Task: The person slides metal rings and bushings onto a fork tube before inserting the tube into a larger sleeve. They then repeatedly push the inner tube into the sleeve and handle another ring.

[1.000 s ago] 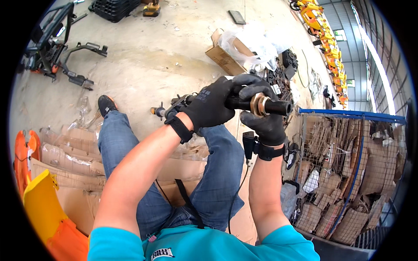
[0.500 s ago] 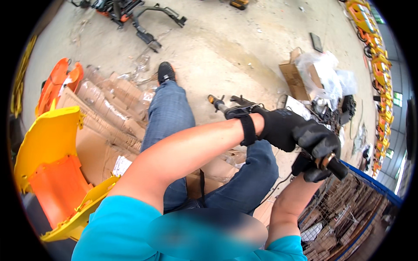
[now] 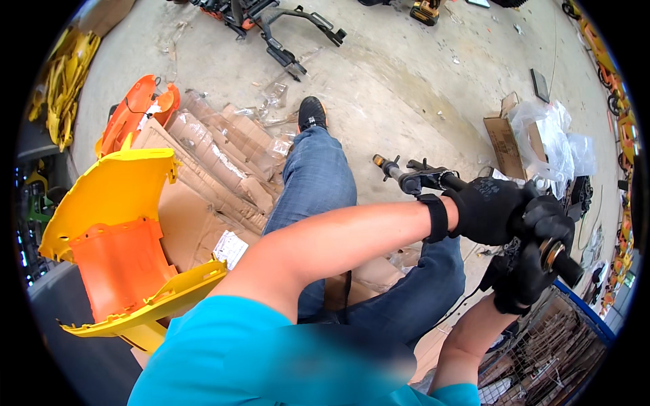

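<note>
I wear black gloves and hold a long black metal tube assembly (image 3: 413, 183) at the right; its jointed far end lies over the floor between my legs and the boxes. My left hand (image 3: 491, 210) is closed round the tube. My right hand (image 3: 531, 271), just nearer and to the right, is closed at the tube's near end, around a brass-coloured nut (image 3: 552, 254). The dark tube end (image 3: 572, 271) sticks out beyond it. A black device with a cable hangs at my right wrist, partly hidden by the hand.
Yellow and orange plastic panels (image 3: 115, 264) and flattened cardboard (image 3: 196, 196) lie left. A black frame (image 3: 284, 40) and power tool (image 3: 423, 13) are ahead. An open box with plastic wrap (image 3: 504, 145), a wire cage of cardboard (image 3: 542, 338) and a row of scooters (image 3: 619, 135) are right.
My view has swung leftward, so the scene appears shifted right. Both hands, holding the tube, now appear lower and farther right in view, with the tube's near end angled downward.
</note>
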{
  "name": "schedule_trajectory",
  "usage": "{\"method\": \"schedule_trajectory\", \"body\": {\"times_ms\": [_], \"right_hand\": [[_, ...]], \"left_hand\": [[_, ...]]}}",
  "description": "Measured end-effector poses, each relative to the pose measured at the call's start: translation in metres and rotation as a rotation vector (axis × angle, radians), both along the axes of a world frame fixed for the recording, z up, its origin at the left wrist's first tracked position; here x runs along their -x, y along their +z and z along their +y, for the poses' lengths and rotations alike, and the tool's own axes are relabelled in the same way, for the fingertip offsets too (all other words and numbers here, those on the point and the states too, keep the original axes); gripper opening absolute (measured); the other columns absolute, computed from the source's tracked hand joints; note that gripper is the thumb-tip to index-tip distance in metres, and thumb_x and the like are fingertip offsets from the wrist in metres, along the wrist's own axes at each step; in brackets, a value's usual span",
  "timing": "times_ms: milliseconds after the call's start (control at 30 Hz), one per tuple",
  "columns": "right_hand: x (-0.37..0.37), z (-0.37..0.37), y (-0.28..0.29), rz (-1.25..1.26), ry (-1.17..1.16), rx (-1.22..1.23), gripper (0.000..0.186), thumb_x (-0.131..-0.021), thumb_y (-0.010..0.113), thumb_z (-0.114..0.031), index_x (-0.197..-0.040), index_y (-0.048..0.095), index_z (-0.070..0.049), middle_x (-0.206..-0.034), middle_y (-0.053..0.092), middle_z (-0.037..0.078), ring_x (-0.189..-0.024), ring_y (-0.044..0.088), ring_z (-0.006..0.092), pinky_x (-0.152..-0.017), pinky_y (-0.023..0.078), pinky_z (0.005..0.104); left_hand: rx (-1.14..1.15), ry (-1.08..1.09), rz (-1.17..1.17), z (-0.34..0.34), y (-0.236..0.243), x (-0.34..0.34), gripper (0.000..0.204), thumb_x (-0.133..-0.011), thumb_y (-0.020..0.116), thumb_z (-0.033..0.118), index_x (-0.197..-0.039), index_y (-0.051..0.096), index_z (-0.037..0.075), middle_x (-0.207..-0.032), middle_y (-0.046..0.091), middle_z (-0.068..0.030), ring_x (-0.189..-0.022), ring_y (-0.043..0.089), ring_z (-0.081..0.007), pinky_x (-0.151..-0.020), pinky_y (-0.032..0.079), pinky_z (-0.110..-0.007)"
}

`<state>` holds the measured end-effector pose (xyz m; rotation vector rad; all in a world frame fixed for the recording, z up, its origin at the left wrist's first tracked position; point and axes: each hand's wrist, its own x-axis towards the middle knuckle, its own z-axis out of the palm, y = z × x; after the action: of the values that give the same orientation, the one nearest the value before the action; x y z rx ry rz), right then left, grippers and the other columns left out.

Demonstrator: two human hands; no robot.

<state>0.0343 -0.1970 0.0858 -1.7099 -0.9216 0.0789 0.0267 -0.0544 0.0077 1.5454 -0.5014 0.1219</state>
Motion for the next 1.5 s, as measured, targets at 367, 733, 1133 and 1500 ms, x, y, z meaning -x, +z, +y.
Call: {"method": "schedule_trajectory", "body": {"times_ms": [367, 733, 1133, 1500], "right_hand": [[0.036, -0.014, 0.011, 0.207, -0.288, -0.01, 0.057, -0.083, 0.063, -0.006, -0.139, 0.053, 0.002, -0.136, 0.056, 0.019, -0.129, 0.055, 0.032, -0.112, 0.042, 0.0489], [-0.03, 0.007, 0.005, 0.028, 0.63, -0.13, 0.033, -0.075, 0.067, -0.033, -0.09, 0.062, -0.005, -0.097, 0.063, 0.016, -0.092, 0.058, 0.0311, -0.084, 0.047, 0.0432], [0.047, 0.005, -0.034, -0.641, -0.795, 0.477, 0.03, -0.096, 0.064, -0.004, -0.126, 0.067, -0.004, -0.119, 0.068, 0.015, -0.107, 0.067, 0.0279, -0.089, 0.053, 0.0357], [-0.02, -0.001, 0.035, 0.176, 0.486, 0.042, 0.038, -0.071, 0.09, -0.017, -0.101, 0.07, -0.003, -0.105, 0.071, 0.018, -0.101, 0.067, 0.035, -0.095, 0.051, 0.0471]], "left_hand": [[-0.094, -0.046, 0.032, 0.008, 0.004, -0.002, 0.023, -0.067, 0.072, 0.014, -0.088, 0.066, 0.006, -0.089, 0.07, -0.0168, -0.091, 0.068, -0.0387, -0.077, 0.053, -0.047], [0.009, -0.048, -0.22, -0.009, -0.015, 0.003, 0.048, -0.077, 0.074, 0.026, -0.121, 0.061, 0.009, -0.111, 0.07, -0.0173, -0.102, 0.069, -0.0357, -0.092, 0.053, -0.042], [-0.118, 0.125, -0.021, -0.003, 0.002, 0.011, 0.024, -0.073, 0.073, 0.016, -0.092, 0.066, 0.002, -0.094, 0.068, -0.0228, -0.093, 0.066, -0.0431, -0.08, 0.053, -0.05], [0.103, -0.191, -0.194, -0.002, -0.019, 0.007, 0.052, -0.087, 0.071, 0.026, -0.135, 0.057, 0.012, -0.124, 0.066, -0.0167, -0.114, 0.064, -0.0359, -0.1, 0.051, -0.044]]}}
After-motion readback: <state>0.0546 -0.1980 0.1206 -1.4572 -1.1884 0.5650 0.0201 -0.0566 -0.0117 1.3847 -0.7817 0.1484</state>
